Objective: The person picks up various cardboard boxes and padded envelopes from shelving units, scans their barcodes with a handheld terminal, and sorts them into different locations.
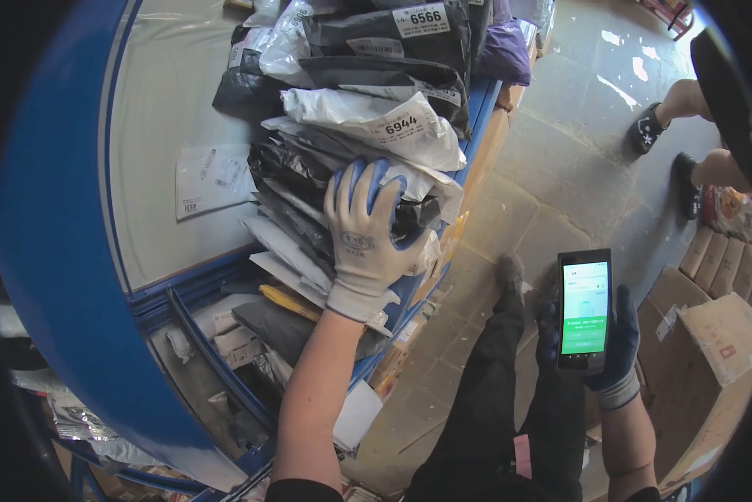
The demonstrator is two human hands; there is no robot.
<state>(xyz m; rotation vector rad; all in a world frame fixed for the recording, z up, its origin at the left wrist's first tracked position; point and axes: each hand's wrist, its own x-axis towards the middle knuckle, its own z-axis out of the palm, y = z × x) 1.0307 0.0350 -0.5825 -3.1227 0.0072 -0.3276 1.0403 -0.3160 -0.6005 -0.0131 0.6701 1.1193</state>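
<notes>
My left hand [365, 230], in a white glove with blue fingertips, is spread over a stack of parcels on a blue shelf. Its fingers are apart and rest on dark and white plastic mailers. Just beyond the fingers lies a white mailer [376, 125] labelled 6944. A black parcel [384, 38] labelled 6566 sits farther back. My right hand [618, 343], in a dark blue glove, is wrapped round a phone [585, 309] whose lit screen shows green and white.
Another person's legs [685, 105] in dark shoes stand at the upper right. Cardboard boxes [715, 343] are at the right. A blue metal panel [58, 209] curves along the left. A white envelope [213, 180] leans inside the shelf. Below is a yellow parcel [290, 302].
</notes>
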